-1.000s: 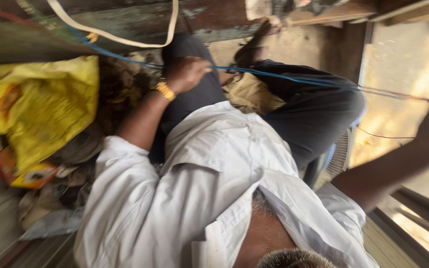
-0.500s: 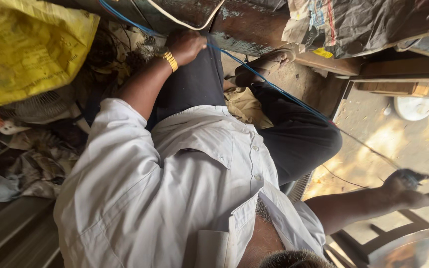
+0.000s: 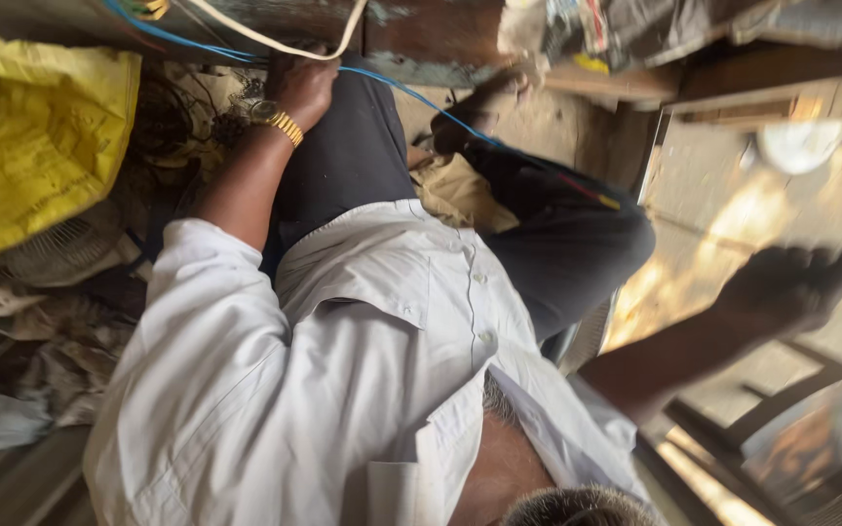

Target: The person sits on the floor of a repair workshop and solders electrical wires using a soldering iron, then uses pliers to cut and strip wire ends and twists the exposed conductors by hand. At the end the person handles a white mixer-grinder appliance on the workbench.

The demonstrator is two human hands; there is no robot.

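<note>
A yellow sack [image 3: 31, 136] lies at the far left. My left hand [image 3: 299, 88], with a gold watch [image 3: 275, 119] on the wrist, rests curled on my knee against the blue wire [image 3: 421, 97]; I cannot tell if it grips. My right hand [image 3: 786, 287] is well apart, blurred, with fingers spread and empty.

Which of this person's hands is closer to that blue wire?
Left. The left hand, the one with the gold watch, is right at the blue wire beside the knee, though a grip cannot be made out. The right hand is stretched out sideways, far from it.
</note>
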